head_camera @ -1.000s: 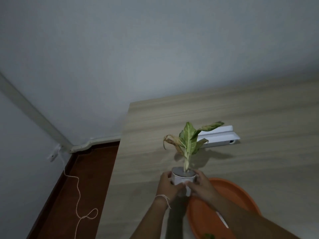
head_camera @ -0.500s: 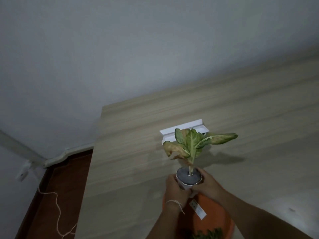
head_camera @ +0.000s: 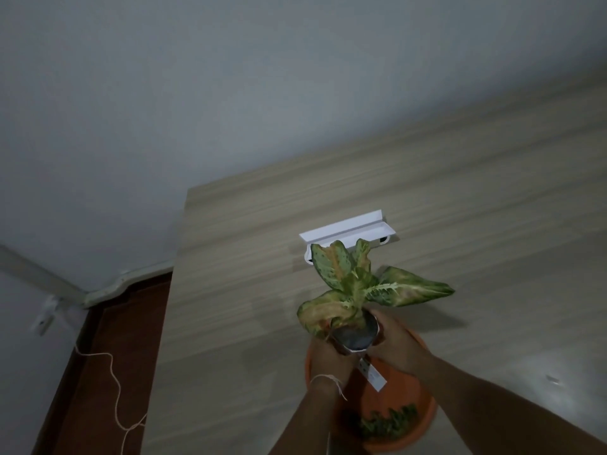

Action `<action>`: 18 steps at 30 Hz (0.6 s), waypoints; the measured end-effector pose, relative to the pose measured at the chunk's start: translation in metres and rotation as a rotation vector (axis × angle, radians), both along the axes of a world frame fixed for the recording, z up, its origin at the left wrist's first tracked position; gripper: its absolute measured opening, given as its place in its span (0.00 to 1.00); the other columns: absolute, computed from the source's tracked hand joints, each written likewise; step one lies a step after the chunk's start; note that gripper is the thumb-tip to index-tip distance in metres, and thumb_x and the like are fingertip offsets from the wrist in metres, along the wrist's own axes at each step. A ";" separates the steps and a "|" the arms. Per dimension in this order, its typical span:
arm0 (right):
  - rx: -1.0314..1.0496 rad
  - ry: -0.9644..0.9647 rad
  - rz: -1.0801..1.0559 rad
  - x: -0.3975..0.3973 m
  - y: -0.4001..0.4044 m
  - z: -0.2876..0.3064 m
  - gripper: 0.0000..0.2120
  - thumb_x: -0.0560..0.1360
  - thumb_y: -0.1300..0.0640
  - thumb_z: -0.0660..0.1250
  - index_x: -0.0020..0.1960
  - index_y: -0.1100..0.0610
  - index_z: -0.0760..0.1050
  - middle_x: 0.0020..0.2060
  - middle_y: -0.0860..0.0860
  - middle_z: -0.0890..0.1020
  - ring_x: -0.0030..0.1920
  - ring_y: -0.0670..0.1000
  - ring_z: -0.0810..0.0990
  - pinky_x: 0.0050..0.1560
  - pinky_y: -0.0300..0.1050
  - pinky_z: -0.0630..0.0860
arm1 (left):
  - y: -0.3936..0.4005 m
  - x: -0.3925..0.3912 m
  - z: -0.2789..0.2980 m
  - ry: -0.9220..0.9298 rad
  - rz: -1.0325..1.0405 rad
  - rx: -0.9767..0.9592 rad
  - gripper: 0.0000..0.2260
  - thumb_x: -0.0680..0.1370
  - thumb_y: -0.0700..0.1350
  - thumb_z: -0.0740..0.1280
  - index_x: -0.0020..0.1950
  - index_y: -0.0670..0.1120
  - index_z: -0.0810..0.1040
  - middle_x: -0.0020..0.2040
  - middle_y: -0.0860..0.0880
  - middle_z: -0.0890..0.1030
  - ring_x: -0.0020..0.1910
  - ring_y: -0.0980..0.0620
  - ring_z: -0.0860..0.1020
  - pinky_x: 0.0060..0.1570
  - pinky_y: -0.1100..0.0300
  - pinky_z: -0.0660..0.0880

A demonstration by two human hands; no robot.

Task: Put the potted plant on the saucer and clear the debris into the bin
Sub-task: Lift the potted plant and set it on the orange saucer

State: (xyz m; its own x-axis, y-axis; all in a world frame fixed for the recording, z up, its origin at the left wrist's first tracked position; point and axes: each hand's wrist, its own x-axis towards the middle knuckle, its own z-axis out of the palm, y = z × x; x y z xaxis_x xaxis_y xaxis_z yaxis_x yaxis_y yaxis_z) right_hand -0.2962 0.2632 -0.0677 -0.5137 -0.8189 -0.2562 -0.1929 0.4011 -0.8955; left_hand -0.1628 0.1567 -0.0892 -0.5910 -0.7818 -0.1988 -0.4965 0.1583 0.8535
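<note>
A small potted plant (head_camera: 356, 287) with speckled green and yellowing leaves sits in a white pot (head_camera: 354, 338). Both hands grip that pot: my left hand (head_camera: 330, 359) on its left side, my right hand (head_camera: 399, 343) on its right. The pot is over the far part of the orange saucer (head_camera: 405, 408), which lies on the wooden table (head_camera: 230, 307). Whether the pot touches the saucer is hidden by my hands. Green leaf debris (head_camera: 384, 423) lies in the saucer's near part, and a white tag (head_camera: 372, 376) hangs below the pot.
A white shelf-like piece (head_camera: 348, 233) lies on the table behind the plant. The table's left edge drops to a dark red floor (head_camera: 108, 356) with a loose white cord (head_camera: 115, 389). A grey wall stands behind. No bin is in view.
The pot has moved right and nearer, from beside the saucer's left rim to over the saucer. Both hands stayed on it. The view shifted, bringing the leaf debris into sight.
</note>
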 end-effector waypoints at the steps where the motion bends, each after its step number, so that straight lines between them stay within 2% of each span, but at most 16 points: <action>1: 0.062 0.054 0.036 0.001 -0.001 0.003 0.34 0.67 0.62 0.75 0.71 0.55 0.68 0.64 0.52 0.77 0.63 0.47 0.77 0.60 0.38 0.74 | 0.002 0.000 0.009 0.011 -0.003 -0.008 0.17 0.64 0.53 0.78 0.48 0.68 0.78 0.51 0.57 0.83 0.52 0.55 0.81 0.54 0.54 0.80; 3: 0.116 0.128 0.075 0.004 -0.004 0.007 0.30 0.70 0.63 0.73 0.70 0.57 0.70 0.61 0.54 0.79 0.61 0.54 0.78 0.52 0.36 0.72 | 0.004 -0.001 0.020 0.033 -0.012 0.019 0.18 0.66 0.45 0.77 0.40 0.69 0.76 0.50 0.54 0.83 0.51 0.53 0.80 0.54 0.54 0.78; 4: 0.128 0.134 0.075 0.004 -0.006 0.006 0.29 0.70 0.63 0.73 0.69 0.57 0.70 0.59 0.54 0.80 0.60 0.55 0.79 0.51 0.36 0.71 | 0.003 -0.001 0.023 0.042 -0.006 0.026 0.20 0.67 0.43 0.77 0.40 0.68 0.74 0.50 0.52 0.83 0.51 0.52 0.80 0.54 0.54 0.78; 6: 0.141 0.161 0.057 0.006 -0.008 0.005 0.27 0.70 0.63 0.73 0.68 0.57 0.71 0.58 0.55 0.80 0.59 0.56 0.79 0.52 0.40 0.72 | 0.001 0.000 0.022 0.062 -0.001 0.043 0.20 0.66 0.42 0.77 0.40 0.66 0.74 0.51 0.51 0.84 0.51 0.51 0.81 0.54 0.54 0.79; 8: 0.166 0.177 0.073 0.008 -0.007 0.006 0.25 0.70 0.62 0.72 0.66 0.57 0.72 0.57 0.56 0.81 0.57 0.56 0.80 0.55 0.45 0.74 | 0.000 0.003 0.017 0.034 -0.023 0.038 0.15 0.65 0.43 0.78 0.42 0.61 0.78 0.52 0.50 0.85 0.53 0.49 0.82 0.55 0.53 0.79; 10: 0.119 0.218 0.064 0.004 0.000 -0.015 0.23 0.68 0.54 0.72 0.63 0.49 0.74 0.56 0.52 0.82 0.57 0.50 0.80 0.59 0.55 0.78 | 0.000 0.009 0.013 0.024 -0.046 0.001 0.15 0.66 0.45 0.78 0.46 0.60 0.78 0.54 0.50 0.84 0.55 0.49 0.81 0.57 0.53 0.78; 11: 0.095 0.272 0.048 0.002 0.004 -0.030 0.24 0.68 0.48 0.72 0.63 0.44 0.74 0.56 0.48 0.82 0.57 0.47 0.80 0.58 0.56 0.78 | 0.001 0.013 0.014 0.040 -0.057 -0.011 0.18 0.66 0.46 0.78 0.50 0.61 0.78 0.55 0.53 0.83 0.55 0.52 0.80 0.58 0.56 0.77; 13: 0.135 0.413 -0.009 -0.001 0.011 -0.053 0.28 0.67 0.36 0.69 0.64 0.43 0.71 0.58 0.44 0.80 0.58 0.46 0.78 0.57 0.52 0.79 | 0.001 0.028 0.012 0.025 -0.109 -0.001 0.23 0.68 0.47 0.77 0.59 0.62 0.74 0.57 0.59 0.79 0.57 0.61 0.77 0.58 0.66 0.74; 14: 0.196 0.479 -0.024 0.005 0.019 -0.045 0.30 0.65 0.34 0.67 0.65 0.44 0.69 0.59 0.46 0.79 0.58 0.48 0.77 0.58 0.50 0.78 | 0.001 0.038 0.010 -0.029 -0.148 0.032 0.24 0.69 0.46 0.75 0.62 0.60 0.72 0.57 0.60 0.78 0.57 0.61 0.77 0.57 0.67 0.73; 16: 0.326 0.559 0.032 0.017 0.031 -0.029 0.33 0.64 0.34 0.63 0.64 0.49 0.69 0.60 0.50 0.77 0.61 0.53 0.75 0.62 0.52 0.74 | -0.001 0.055 0.010 -0.240 -0.243 0.077 0.23 0.69 0.45 0.74 0.62 0.53 0.73 0.54 0.56 0.78 0.56 0.53 0.78 0.55 0.61 0.73; 18: 0.428 0.564 0.223 0.026 0.042 -0.028 0.26 0.66 0.38 0.62 0.59 0.50 0.73 0.57 0.51 0.78 0.59 0.56 0.75 0.59 0.51 0.74 | -0.003 0.062 0.010 -0.416 -0.454 0.022 0.20 0.70 0.46 0.73 0.61 0.50 0.75 0.56 0.51 0.80 0.57 0.48 0.78 0.54 0.61 0.72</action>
